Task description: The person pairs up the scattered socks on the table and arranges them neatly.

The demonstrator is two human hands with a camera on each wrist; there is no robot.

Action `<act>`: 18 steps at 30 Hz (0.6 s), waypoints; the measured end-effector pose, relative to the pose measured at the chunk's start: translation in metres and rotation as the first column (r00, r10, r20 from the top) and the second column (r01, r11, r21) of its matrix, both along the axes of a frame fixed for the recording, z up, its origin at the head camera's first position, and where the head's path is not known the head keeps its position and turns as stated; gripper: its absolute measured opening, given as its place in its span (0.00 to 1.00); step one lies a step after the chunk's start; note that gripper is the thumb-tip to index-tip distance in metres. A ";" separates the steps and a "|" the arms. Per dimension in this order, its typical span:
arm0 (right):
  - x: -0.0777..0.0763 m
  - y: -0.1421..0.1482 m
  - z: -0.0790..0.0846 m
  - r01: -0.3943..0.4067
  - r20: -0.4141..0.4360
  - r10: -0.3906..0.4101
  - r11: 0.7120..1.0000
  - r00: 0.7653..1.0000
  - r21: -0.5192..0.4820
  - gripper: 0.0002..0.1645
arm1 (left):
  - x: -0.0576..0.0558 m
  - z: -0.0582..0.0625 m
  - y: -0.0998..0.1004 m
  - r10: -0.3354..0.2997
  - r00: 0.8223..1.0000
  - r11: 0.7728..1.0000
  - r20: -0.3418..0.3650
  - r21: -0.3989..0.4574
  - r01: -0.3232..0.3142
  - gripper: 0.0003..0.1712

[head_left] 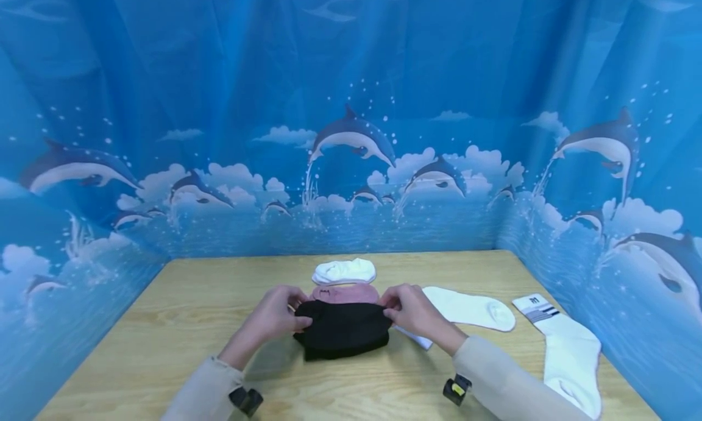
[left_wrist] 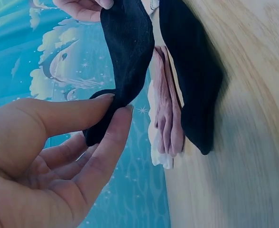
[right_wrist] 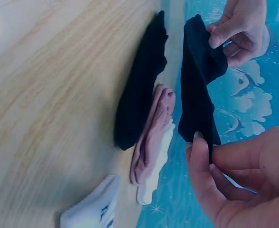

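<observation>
Both hands hold a black sock [head_left: 348, 323] stretched sideways above the table. My left hand [head_left: 276, 316] pinches one end between thumb and fingers, and my right hand [head_left: 415, 310] pinches the other end. In the left wrist view the held sock hangs clear of a second black sock [left_wrist: 191, 80], which lies flat on the table. Just behind that lies a pair of pink socks [head_left: 345, 293] with a small dark mark, partly covered by the black sock in the head view. White ankle socks [head_left: 344, 271] lie farther back.
Right of the hands lies a white sock [head_left: 477, 310], its cuff partly hidden by my right wrist. Another white sock with dark stripes [head_left: 573, 354] lies near the right edge of the wooden table [head_left: 192, 323]. A blue dolphin-print curtain [head_left: 247, 104] encloses the back and sides.
</observation>
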State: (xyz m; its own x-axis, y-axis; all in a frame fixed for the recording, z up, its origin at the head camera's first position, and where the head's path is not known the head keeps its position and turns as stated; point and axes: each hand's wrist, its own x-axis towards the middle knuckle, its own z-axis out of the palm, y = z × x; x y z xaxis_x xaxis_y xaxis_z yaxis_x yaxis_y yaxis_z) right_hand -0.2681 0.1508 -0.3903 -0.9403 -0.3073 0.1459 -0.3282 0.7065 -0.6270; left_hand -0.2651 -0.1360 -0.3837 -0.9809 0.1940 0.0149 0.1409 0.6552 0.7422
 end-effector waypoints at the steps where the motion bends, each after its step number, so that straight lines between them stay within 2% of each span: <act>1: -0.001 -0.001 -0.001 0.001 0.001 -0.001 1.000 1.000 0.002 0.08 | 0.000 0.000 0.000 0.004 1.000 1.000 -0.003 -0.010 -0.004 0.15; 7: -0.005 -0.004 -0.010 -0.017 -0.024 0.018 1.000 1.000 0.019 0.08 | -0.002 -0.003 -0.002 0.009 1.000 0.998 -0.029 -0.062 -0.011 0.16; 15: -0.008 -0.007 -0.019 -0.023 0.015 0.023 1.000 1.000 -0.002 0.08 | -0.004 -0.012 0.000 0.005 0.999 1.000 0.054 0.021 -0.006 0.16; 18: -0.010 -0.006 -0.023 -0.041 0.012 0.042 0.999 0.999 -0.015 0.08 | -0.004 -0.015 0.000 -0.010 0.998 0.999 0.060 0.032 0.008 0.18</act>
State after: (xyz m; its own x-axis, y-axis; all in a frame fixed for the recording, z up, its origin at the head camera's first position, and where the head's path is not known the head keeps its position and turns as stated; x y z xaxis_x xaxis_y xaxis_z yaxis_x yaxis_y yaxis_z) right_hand -0.2779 0.1445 -0.4131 -0.9286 -0.3440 0.1392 -0.3491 0.6829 -0.6417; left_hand -0.2693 -0.1363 -0.3982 -0.9784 0.2033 -0.0378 0.1011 0.6301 0.7699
